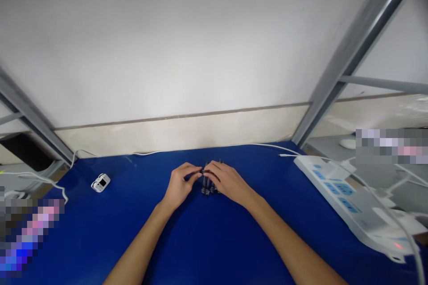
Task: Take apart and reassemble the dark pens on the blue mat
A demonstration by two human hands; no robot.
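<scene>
Several slim, dark pieces with shiny, clear-looking ends (207, 191) lie side by side on the blue tabletop, partly covered by my right hand. Too small to tell their kind, they look like short pens or sticks. My left hand (180, 187) is at their left side, thumb and index finger closed in a pinch at the edge of the row. Whatever sits in that pinch is too small to name. From the right, my right hand (227, 182) reaches over the row with its fingers bent and closed on the pieces, fingertips close to those of my left hand.
A small white device with a dark screen (100, 182) lies at the left. Along the right edge stands a large white power strip (334, 196) with blue sockets and white cables. A white cable (147, 153) runs along the back edge, below the wall. Metal posts (321, 102) flank the blue table (207, 249).
</scene>
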